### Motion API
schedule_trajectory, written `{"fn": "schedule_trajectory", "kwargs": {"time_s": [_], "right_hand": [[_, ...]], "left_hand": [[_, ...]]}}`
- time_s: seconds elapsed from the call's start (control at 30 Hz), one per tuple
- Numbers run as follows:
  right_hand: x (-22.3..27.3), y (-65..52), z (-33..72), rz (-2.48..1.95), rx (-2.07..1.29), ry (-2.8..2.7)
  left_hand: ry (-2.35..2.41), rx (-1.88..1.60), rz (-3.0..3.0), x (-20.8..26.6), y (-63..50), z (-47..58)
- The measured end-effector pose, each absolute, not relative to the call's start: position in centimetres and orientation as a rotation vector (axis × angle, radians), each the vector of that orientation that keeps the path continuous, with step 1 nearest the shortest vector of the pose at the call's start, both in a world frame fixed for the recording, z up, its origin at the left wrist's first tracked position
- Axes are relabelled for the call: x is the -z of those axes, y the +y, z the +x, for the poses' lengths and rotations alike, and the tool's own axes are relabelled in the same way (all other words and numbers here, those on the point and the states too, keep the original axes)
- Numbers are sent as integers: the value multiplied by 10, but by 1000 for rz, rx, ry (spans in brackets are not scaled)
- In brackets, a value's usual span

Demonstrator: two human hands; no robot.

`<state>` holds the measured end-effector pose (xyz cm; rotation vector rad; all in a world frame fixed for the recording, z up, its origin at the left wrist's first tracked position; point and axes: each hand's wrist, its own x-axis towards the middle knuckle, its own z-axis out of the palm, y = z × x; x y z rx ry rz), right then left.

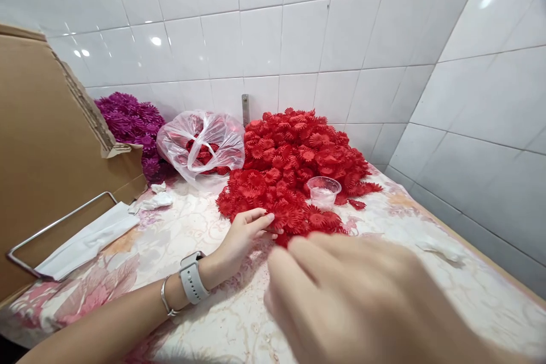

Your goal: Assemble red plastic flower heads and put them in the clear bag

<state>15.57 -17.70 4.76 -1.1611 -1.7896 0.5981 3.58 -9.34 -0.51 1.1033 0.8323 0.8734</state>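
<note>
A heap of red flower-shaped pieces (298,153) with fringed petals spreads across the table against the wall. My left hand (241,236), with a watch and bracelet on the wrist, is at the heap's near edge. Its fingers are slightly bent and apart, their tips by the nearest red pieces, and I see nothing held. My right hand (345,290) is large and blurred in the foreground, raised close to the camera. Its fingers are curled closed, and whatever they may hold is hidden. A clear plastic cup (324,192) stands among the red pieces.
At left stands a cardboard box (51,125), with a metal wire frame (63,220) and white paper (91,242) before it. Behind are purple flower pieces (132,125) and a tied clear bag (202,145) holding red ones. White tiled walls (277,28) border the flowered tablecloth (230,318).
</note>
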Motion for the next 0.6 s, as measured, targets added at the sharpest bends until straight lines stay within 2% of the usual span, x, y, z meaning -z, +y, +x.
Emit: {"fn": "schedule_trajectory", "kwargs": {"time_s": [0.1,0.17,0.33,0.53,0.6], "right_hand": [[-41,-152,172,-1476,-92,-2041],[-31,-129,182,-1625,49,-2063],[-6,-105,196,-1327,-520,-1992],[6,-110,194,-1203,-822,-1723],[6,-111,193,-1238,-809,-1708]], "left_hand": [[811,-871,1106,8,-92,36],[839,-849,1096,10,-91,36],[826,-896,1268,13,-86,35],[800,-945,1452,12,-91,35],[818,-954,1486,11,-92,35]]}}
